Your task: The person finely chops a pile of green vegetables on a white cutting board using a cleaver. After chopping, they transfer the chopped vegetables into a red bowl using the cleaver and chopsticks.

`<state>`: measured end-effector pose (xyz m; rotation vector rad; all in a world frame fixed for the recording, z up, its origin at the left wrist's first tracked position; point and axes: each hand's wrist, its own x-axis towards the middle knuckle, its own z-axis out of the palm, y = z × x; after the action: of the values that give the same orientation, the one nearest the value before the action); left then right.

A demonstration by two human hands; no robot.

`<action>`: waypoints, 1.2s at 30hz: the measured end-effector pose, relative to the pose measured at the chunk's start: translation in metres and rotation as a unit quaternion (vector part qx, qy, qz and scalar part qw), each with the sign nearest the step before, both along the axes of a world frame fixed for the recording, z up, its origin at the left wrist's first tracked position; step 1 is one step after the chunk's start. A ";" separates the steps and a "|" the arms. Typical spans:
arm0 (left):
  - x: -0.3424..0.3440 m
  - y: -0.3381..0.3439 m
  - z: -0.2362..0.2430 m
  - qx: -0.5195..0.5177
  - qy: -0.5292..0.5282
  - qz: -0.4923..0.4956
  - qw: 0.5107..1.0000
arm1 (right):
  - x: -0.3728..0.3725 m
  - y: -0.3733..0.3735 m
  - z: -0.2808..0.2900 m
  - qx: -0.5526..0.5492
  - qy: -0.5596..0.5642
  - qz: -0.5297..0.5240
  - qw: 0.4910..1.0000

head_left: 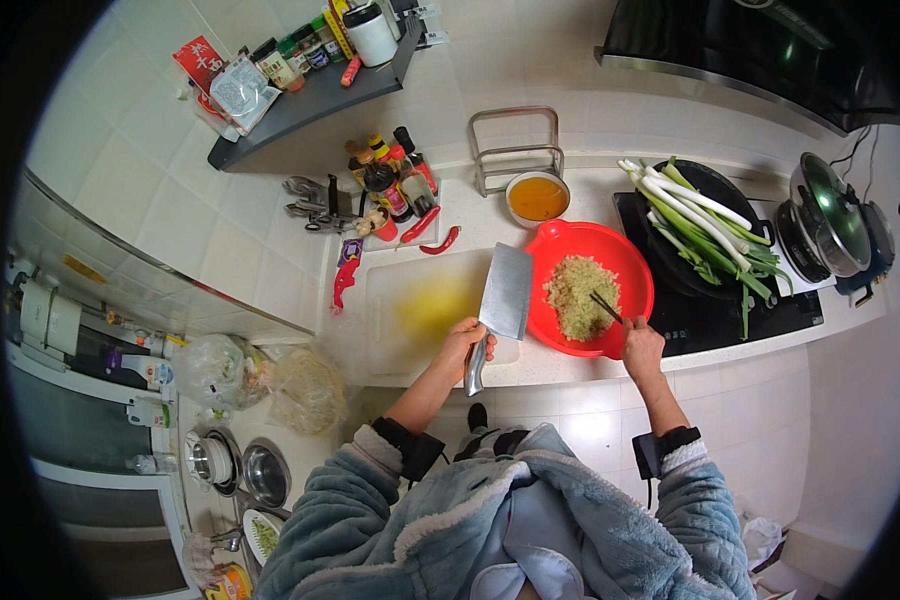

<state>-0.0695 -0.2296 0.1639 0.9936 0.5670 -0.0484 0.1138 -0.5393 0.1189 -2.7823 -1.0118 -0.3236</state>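
My left hand (pixel 458 346) is closed round the metal handle of a cleaver (pixel 508 288). The broad blade points away from me, over the right part of the white cutting board (pixel 388 292) and close to the red basin's left side. A blurred yellow patch shows on the board. To the right, my right hand (pixel 643 348) grips dark chopsticks (pixel 605 305) above the near rim of the red basin (pixel 639 283). Their tips reach into finely chopped, pale yellow-green food (pixel 578 285) heaped in it.
A bowl of orange liquid (pixel 538 198) stands behind the basin. On the right, leeks (pixel 705 220) lie across a black pan (pixel 675 262) on the stove. Red chilies (pixel 420 225) and sauce bottles (pixel 388 185) sit back left. A dark shelf (pixel 320 112) juts out above.
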 end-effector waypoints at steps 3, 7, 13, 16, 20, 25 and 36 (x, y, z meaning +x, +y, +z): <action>0.001 -0.002 0.000 0.003 0.004 0.004 1.000 | -0.013 0.006 0.005 0.014 0.000 0.003 1.000; 0.006 -0.004 0.003 -0.001 0.007 0.000 1.000 | -0.016 0.008 0.009 0.034 0.023 0.024 0.999; 0.011 -0.008 0.010 -0.018 -0.002 -0.001 1.000 | 0.009 0.003 0.000 -0.004 0.069 0.009 0.998; 0.011 -0.007 0.010 -0.012 -0.008 -0.004 1.000 | 0.022 0.002 -0.003 0.004 0.055 -0.032 0.998; 0.008 -0.003 0.008 -0.008 -0.014 0.000 1.000 | 0.026 -0.004 -0.002 -0.009 0.064 -0.064 0.996; 0.009 -0.004 0.001 -0.029 -0.022 0.006 0.999 | 0.024 -0.008 -0.005 -0.007 0.024 -0.083 0.996; 0.007 -0.018 -0.021 -0.146 -0.063 0.071 0.985 | -0.024 0.021 0.038 0.099 -0.016 -0.040 0.994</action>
<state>-0.0623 -0.2474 0.1432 0.6652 0.4964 0.0566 0.0902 -0.5187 0.1567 -2.6507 -0.8264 -0.4530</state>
